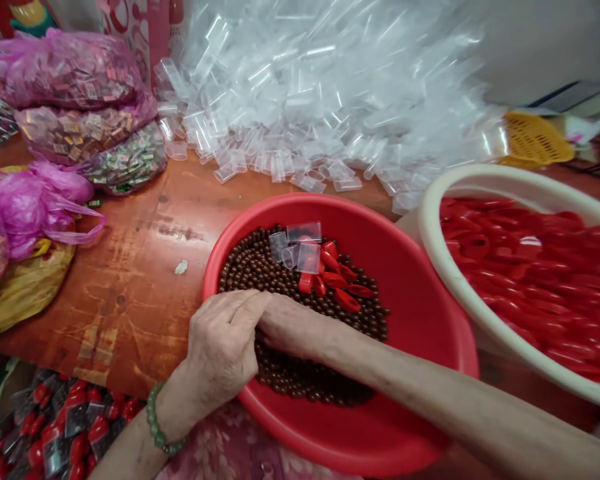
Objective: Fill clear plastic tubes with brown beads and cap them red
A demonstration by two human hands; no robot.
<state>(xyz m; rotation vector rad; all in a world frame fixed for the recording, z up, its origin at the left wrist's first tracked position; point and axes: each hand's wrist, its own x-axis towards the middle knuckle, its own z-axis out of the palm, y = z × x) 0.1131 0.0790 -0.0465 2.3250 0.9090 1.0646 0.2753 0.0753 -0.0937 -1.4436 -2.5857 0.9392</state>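
- Magenta plastic bag (27, 207), knotted, lies at the left edge of the bench (145, 267), on a yellow bag (30, 290).
- Below the bench's near edge, at the left, are heaped clear pieces with red ends (63, 427).
- Pink bags (80, 70) full of small flat pieces are stacked by the far left corner.
- The left hand (225, 337), a green bead bracelet (159, 420) at its wrist, is curled over the red basin's left rim, against the right hand; whether it pinches anything I cannot tell.
- The right hand (293, 325) reaches leftward over the brown beads (250, 267), its fingers hidden behind the left; its grip I cannot tell.
- The red basin (420, 347) stands at the bench's near edge; clear sleeves (309, 259) and loose red pieces (347, 300) lie on the beads inside.
- A tall heap of clear sleeves (300, 93) lines the far edge.
- A cream basin (433, 207) of red plastic parts (525, 287) stands rightmost, beside the red one.
- Behind it sits a yellow basket (537, 139).
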